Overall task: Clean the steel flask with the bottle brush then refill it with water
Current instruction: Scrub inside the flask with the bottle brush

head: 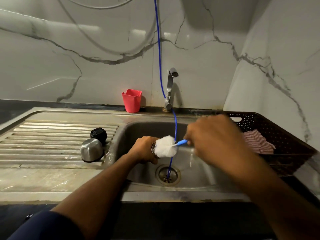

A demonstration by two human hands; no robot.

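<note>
Over the steel sink (pixel 131 135), the left hand (pixel 144 149) grips the steel flask (pixel 153 148); the right hand (pixel 213 135) pinches the white-bristled, blue-handled bottle brush (pixel 166 146) at its mouth. No writing is legible.

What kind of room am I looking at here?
Most likely a home kitchen, at the washing-up spot. A steel sink with a ribbed drainboard sits under a tap against a marble-look wall, and a dark dish basket stands beside it.
</note>
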